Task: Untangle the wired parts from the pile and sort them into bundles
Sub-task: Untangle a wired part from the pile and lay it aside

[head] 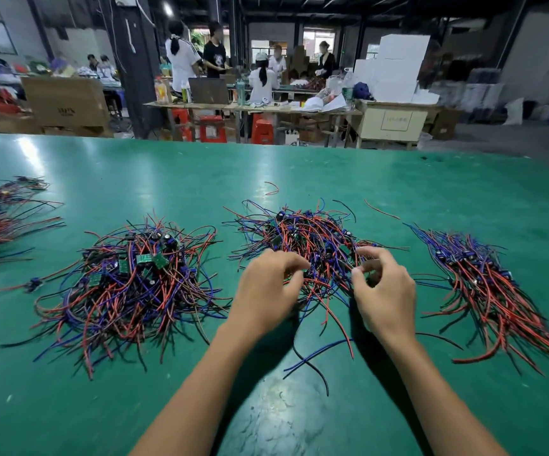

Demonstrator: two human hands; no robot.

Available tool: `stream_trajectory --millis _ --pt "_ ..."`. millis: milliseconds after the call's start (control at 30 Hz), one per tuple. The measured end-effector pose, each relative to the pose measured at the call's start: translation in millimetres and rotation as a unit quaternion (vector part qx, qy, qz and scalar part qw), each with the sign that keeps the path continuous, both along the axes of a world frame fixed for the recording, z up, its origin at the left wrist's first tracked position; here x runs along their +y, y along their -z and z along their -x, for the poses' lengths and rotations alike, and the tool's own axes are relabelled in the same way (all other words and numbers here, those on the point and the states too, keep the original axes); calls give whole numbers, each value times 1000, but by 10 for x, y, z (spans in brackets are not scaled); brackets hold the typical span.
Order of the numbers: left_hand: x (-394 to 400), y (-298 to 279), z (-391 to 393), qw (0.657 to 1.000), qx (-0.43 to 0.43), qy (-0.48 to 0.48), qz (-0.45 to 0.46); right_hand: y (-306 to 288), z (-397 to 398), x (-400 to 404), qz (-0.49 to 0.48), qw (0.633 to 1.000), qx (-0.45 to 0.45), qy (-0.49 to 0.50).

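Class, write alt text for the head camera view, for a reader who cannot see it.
Two bare hands, the left hand and right hand, pinch wires at the near edge of the middle pile of red, blue and black wired parts on a green table. A tangled pile lies left, a straighter bundle right.

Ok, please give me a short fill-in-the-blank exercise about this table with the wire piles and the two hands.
1. Both hands work in the ____ pile of wired parts.
2. The table surface is ____ in colour.
3. The left hand and the right hand each ____ wires with curled fingers.
4. The aligned bundle lies on the person's ____ side.

Missing words: middle; green; pinch; right
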State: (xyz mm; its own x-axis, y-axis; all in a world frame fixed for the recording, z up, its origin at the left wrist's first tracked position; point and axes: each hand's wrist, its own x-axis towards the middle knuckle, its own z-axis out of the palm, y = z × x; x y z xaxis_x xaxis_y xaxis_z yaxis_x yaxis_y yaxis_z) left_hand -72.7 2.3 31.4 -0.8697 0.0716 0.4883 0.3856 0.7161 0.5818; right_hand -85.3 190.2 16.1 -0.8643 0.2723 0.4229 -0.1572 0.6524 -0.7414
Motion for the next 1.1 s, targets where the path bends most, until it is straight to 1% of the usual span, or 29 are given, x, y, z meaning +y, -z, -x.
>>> stream_trajectory --millis 133,167,233,267,300,333,367,400,433,500,533,600,700,767,833,867,900,933,967,1000,1033,1067,1100 --pt "108 74 0 998 -54 25 -9 -16 -12 -23 57 997 55 -2" --pt "125 74 6 997 -63 26 -25 -18 -18 -29 73 995 64 -8" --pt "172 57 10 991 -94 33 -94 -28 -29 -64 115 989 83 -43" --pt "205 42 8 981 -123 40 -144 -33 -39 -89 126 985 100 -65" --pt "237 20 5 965 -159 50 -204 -34 -52 -118 120 981 126 -85" --pt "264 -1 2 941 -198 59 -270 -32 -69 -150 99 977 155 -106" --pt "287 -26 -8 909 -233 73 -337 -19 -88 -182 71 972 181 -130" --pt "296 -43 -18 880 -253 86 -393 -1 -115 -215 39 966 199 -159" --pt "286 -60 -25 862 -256 94 -428 21 -145 -250 9 959 210 -189" --pt "223 -96 -30 849 -246 94 -459 50 -200 -330 -29 946 224 -231" --pt "177 -117 -26 842 -246 91 -470 51 -218 -367 -25 944 230 -234" --pt "87 -168 -8 821 -265 92 -497 31 -245 -406 21 950 231 -209" --pt "-27 -238 17 782 -299 108 -536 1 -217 -393 75 971 173 -149" --pt "-75 -254 18 770 -312 122 -544 16 -177 -378 99 978 130 -128" --pt "-82 -256 8 777 -311 126 -533 35 -141 -354 98 983 104 -112" --pt "-78 -260 9 784 -295 124 -533 39 -121 -340 84 987 94 -102" --pt "-79 -271 6 799 -261 116 -530 48 -106 -314 60 991 85 -87" --pt "-103 -276 15 833 -205 92 -505 51 -89 -280 28 994 78 -68" --pt "-156 -282 26 886 -128 42 -445 49 -74 -240 -10 996 70 -47" --pt "-234 -293 34 935 -38 -29 -351 48 -60 -199 -48 997 59 -25" --pt "-333 -299 34 960 47 -110 -251 49 -45 -155 -84 996 38 -3" --pt "-453 -297 32 958 114 -194 -177 57 -29 -114 -119 993 4 21" --pt "-576 -296 21 942 147 -269 -138 65 -18 -82 -149 987 -38 42"
